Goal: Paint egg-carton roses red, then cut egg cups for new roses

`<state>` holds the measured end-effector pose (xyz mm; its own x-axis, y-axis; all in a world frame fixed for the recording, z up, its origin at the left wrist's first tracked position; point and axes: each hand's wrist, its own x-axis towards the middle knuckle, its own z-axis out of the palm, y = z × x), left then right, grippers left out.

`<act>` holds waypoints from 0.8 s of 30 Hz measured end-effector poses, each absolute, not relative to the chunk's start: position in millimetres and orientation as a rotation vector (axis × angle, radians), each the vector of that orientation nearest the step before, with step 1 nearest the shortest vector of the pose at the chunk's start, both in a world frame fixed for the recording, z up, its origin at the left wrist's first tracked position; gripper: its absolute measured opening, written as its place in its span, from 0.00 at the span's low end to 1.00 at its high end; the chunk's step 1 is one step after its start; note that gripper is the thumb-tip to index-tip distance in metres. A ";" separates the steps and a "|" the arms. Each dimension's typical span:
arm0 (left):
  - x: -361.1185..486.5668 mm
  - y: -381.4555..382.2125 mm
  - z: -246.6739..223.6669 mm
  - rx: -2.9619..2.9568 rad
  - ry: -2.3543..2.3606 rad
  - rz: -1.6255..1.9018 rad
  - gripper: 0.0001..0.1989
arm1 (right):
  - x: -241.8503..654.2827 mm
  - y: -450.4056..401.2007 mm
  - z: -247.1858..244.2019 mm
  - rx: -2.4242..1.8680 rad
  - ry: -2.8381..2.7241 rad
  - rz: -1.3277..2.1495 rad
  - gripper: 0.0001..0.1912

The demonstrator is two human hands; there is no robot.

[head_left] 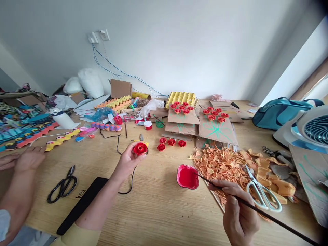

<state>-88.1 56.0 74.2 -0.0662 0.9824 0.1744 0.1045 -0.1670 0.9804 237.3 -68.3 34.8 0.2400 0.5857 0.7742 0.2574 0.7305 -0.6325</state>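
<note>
My left hand [130,156] is closed around a red rose [140,149], its painted petals turned upward. Between the fingers of my right hand [238,208] is a long dark paintbrush [247,204], whose tip reaches over the right rim of a small bowl of red paint [188,177]. The bowl stands on the wooden table. Just beyond it lie several finished-looking red roses [171,142]. More red roses [181,107] rest on stacked cardboard pieces [183,118] farther back.
Orange egg-carton scraps [217,167] and white-handled scissors [263,194] lie on the right, near a fan [312,130] and a teal bag [271,112]. Black scissors [63,186] and a black flat object [82,205] are at left. Another person's hands [29,159] work at far left.
</note>
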 end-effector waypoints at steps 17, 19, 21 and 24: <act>18.5 140.1 24.1 2.196 1.497 0.725 0.24 | 238.6 -63.9 30.8 -0.857 -1.439 0.216 0.11; 22.8 143.9 25.0 2.244 1.552 0.635 0.23 | 238.7 -64.7 30.7 -0.863 -1.453 0.211 0.11; 25.1 144.8 25.8 2.280 1.608 0.551 0.23 | 239.2 -65.5 30.1 -0.864 -1.472 0.207 0.12; 26.8 143.5 27.3 2.323 1.701 0.455 0.22 | 240.4 -66.5 28.0 -0.862 -1.504 0.204 0.13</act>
